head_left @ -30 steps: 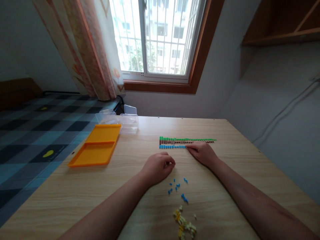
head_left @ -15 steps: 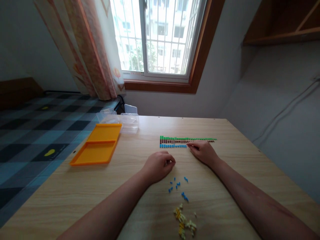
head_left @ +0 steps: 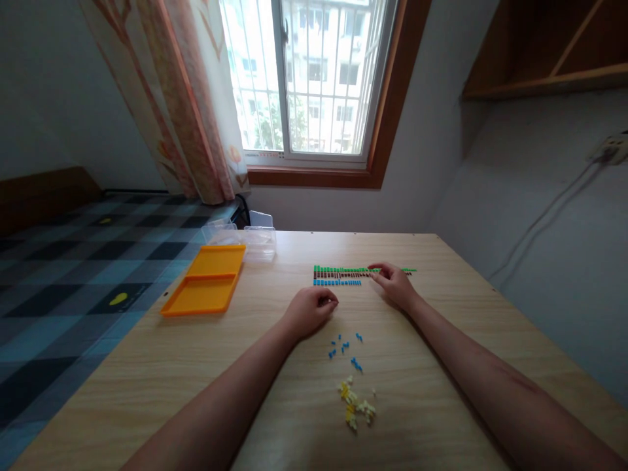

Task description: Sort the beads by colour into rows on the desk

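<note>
Small toy bricks stand in three long rows on the table: a green row (head_left: 338, 269) at the back, a brown row (head_left: 338, 275) in the middle and a shorter blue row (head_left: 338, 282) in front. My right hand (head_left: 394, 284) is over the right part of the green and brown rows, its thumb and forefinger apart with nothing seen between them. It hides some bricks there. My left hand (head_left: 311, 311) rests in front of the blue row with curled fingers; whatever they hold, if anything, is too small to make out. Loose blue bricks (head_left: 345, 345) lie scattered nearer me.
Pale and bright yellow bricks (head_left: 350, 399) form a loose pile close to me. On the left lies an opened orange case (head_left: 206, 294), with clear plastic boxes (head_left: 260, 243) behind it. A bed (head_left: 98, 261) adjoins the table's left side; a wall is at the right.
My right hand has lifted off the end of the blue row, and its fingers have spread towards the back rows. My left hand stays curled. The view has shifted slightly.
</note>
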Available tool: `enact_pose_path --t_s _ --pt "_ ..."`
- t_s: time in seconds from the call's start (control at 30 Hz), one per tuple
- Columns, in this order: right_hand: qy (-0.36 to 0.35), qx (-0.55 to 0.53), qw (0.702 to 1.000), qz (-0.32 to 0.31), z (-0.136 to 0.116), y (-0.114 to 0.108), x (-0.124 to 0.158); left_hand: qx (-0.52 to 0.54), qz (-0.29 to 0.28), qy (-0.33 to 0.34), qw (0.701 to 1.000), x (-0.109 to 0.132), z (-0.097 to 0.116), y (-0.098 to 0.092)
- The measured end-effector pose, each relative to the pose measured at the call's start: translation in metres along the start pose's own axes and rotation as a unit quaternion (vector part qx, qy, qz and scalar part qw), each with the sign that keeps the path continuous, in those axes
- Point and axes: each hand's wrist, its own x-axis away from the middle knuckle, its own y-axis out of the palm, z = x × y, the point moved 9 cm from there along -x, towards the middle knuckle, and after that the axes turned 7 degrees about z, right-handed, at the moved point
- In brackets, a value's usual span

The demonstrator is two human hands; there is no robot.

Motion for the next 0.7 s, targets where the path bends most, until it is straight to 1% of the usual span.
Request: enact_pose_path --t_s 0.1,0.2,0.37,0.5,0.6,0.7 --pt "0.012 -0.053 0.998 -0.007 -0.004 0.006 0.004 -0.010 0.000 0.002 1.000 0.000 -0.001 0.000" --pt "0.016 -0.085 0.996 -0.026 -0.012 0.016 0.015 -0.016 -0.011 0.006 1.000 -0.001 0.000 0.002" --pt "0.005 -0.108 0.991 -0.082 -0.029 0.026 0.041 -0.007 -0.031 -0.001 0.999 0.004 0.007 0.003" --pt "-0.004 -0.091 0.987 -0.129 -0.038 0.028 0.062 0.009 -0.046 0.002 0.999 0.015 0.017 0.002" --pt "-0.019 -0.065 0.984 -0.163 -0.045 0.028 0.073 0.028 -0.055 -0.002 0.998 0.020 0.021 0.000" --pt "-0.066 -0.033 0.978 -0.196 -0.060 0.029 0.083 0.049 -0.083 0.006 0.995 0.021 0.020 0.002"
